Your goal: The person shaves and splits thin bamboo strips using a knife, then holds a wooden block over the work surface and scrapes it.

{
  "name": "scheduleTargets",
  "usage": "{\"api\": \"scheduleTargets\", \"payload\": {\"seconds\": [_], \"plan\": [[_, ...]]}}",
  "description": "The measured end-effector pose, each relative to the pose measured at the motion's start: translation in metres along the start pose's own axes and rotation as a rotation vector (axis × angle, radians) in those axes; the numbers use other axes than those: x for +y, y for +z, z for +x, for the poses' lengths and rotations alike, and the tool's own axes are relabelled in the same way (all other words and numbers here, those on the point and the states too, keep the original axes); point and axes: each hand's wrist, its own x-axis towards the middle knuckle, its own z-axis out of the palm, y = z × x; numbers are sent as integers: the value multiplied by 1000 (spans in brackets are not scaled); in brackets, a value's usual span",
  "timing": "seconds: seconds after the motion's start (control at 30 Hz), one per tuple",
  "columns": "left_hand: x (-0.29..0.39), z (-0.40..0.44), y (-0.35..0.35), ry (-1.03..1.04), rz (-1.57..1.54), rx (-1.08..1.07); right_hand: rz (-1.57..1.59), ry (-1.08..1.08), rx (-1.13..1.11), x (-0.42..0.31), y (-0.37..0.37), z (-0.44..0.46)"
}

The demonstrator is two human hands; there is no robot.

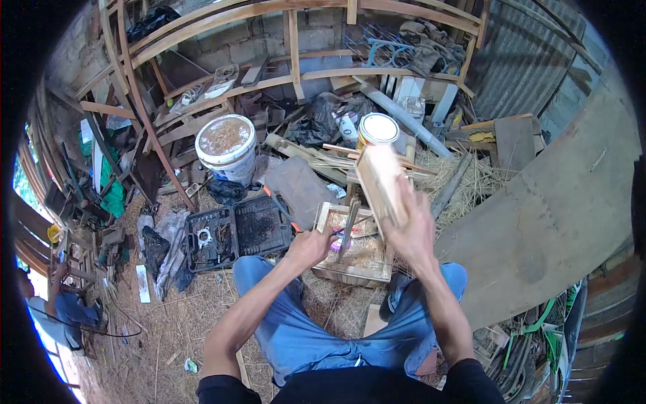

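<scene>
My right hand (412,225) is closed around the lower end of a pale wooden block (378,185), raised and tilted above my right knee. My left hand (311,248) is closed on a hammer-like tool (348,230) with a long, narrow head. The tool is over an open wooden box (324,273), which sits on the ground between my knees. Something pink and wood shavings show inside the box. The tool's handle is mostly hidden by my fingers, and the tool and block are apart.
An open black tool case (212,236) lies left of the box. Beyond stand a large white bucket (227,165) and a smaller tin (379,129). A big board (538,222) slopes along my right. Another person (57,310) is at far left. Straw and scraps cover the ground.
</scene>
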Motion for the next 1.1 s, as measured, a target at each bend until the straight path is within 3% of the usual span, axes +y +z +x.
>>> {"api": "scheduleTargets", "payload": {"seconds": [0.03, 0.1, 0.17, 0.23, 0.27, 0.33, 0.43, 0.5, 0.57, 0.6, 0.67, 0.77, 0.8, 0.83, 0.9, 1.07, 1.1], "plan": [[3, -1, -1, 0, -2, -9, 0, 8, -4, -7, -8, 5], [6, -2, -4, -11, -45, 0, 26, -103, 240, -18, -17, 13], [5, -3, 2, -20, -61, 3, 11, -128, 283, -8, -2, 6], [1, -4, 12, -36, -77, -54, -300, -142, 34, 29, 45, -20], [7, -1, 2, -39, 13, -97, -300, -132, 62, 42, 56, -28], [7, 2, -5, -34, 118, -135, -127, 94, -73, 46, 62, -36], [4, 9, 19, 6, -13, -44, -174, 55, -145, 35, 48, -29], [5, 9, 25, -25, -40, -41, 7, 80, -127, 32, 32, -18], [6, 3, 22, -33, -45, -32, 93, 59, 59, 20, 8, -8], [5, 2, 21, -49, -49, -9, 91, 59, 46, 16, -1, -1], [-7, -2, 27, -43, -76, 18, 64, -130, 446, 11, -6, 7], [-10, -6, 27, -44, -85, 35, -65, -177, 404, 21, 25, -16], [-5, -6, 22, -55, -32, -19, -286, -243, 79, 39, 46, -23], [-2, -5, 21, -68, 17, -70, -293, -246, 82, 42, 47, -20], [-6, -8, 32, -51, -38, -55, -8, 48, -127, 39, 44, -19], [-3, -4, 46, 1, -78, 38, 64, -28, 36, 6, -8, 9], [-2, -5, 47, -8, -89, 31, 55, -113, 163, -1, -18, 15]]}}
